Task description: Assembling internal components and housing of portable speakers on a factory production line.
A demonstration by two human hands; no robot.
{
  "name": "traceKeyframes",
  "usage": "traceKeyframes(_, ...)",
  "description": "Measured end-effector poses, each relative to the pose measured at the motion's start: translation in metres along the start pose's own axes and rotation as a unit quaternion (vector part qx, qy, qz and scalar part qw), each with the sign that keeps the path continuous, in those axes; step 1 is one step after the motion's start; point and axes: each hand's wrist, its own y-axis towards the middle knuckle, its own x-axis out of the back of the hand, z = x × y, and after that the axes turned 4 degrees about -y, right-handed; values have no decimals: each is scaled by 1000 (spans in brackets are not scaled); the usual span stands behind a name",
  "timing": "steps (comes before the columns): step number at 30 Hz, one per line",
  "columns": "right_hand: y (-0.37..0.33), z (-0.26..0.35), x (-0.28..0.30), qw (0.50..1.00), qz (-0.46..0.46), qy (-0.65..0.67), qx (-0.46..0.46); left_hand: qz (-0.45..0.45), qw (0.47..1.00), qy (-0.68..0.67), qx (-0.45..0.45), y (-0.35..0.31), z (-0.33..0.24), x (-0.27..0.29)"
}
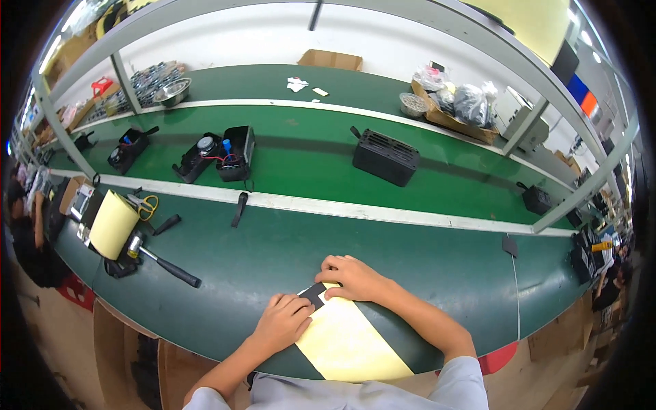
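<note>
A yellow sheet of paper (pixel 352 342) lies on the green worktable in front of me, reaching to the near edge. At its far end is a small flat black rectangular pad (pixel 313 294), partly covered by my fingers. My left hand (pixel 281 320) has its bent fingers pressed together on the pad's near left side. On the far right side, my right hand (pixel 354 278) curls its fingers and thumb around the pad and the sheet's edge. Whether the pad is stuck to the sheet, I cannot tell.
To the left lie a hammer (pixel 167 264), yellow-handled scissors (pixel 145 206) and a yellow paper stack (pixel 113 225). Beyond a white rail, a green belt carries a black speaker box (pixel 386 156) and an opened one with wires (pixel 236 154). Another small dark pad (pixel 510 247) lies right.
</note>
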Motion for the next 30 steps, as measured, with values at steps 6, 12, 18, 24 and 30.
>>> traceKeyframes(6, 29, -12, -6, 990, 47, -129, 23, 3, 999, 15, -42, -1, 15, 0)
traceKeyframes(12, 106, -42, 17, 984, -155, 26, -85, 30, 992, 27, -118, 3, 42, 11)
traceKeyframes(18, 259, -49, 49, 889, -242, 282, -269, 42, 985, -41, -165, -4, 74, 6)
traceKeyframes(24, 412, -67, 44, 860, -234, 409, -196, 83, 980, -69, -169, -15, 81, -1)
traceKeyframes(30, 484, -119, 22, 940, -196, 85, -267, 68, 977, -75, -186, -12, 81, -12)
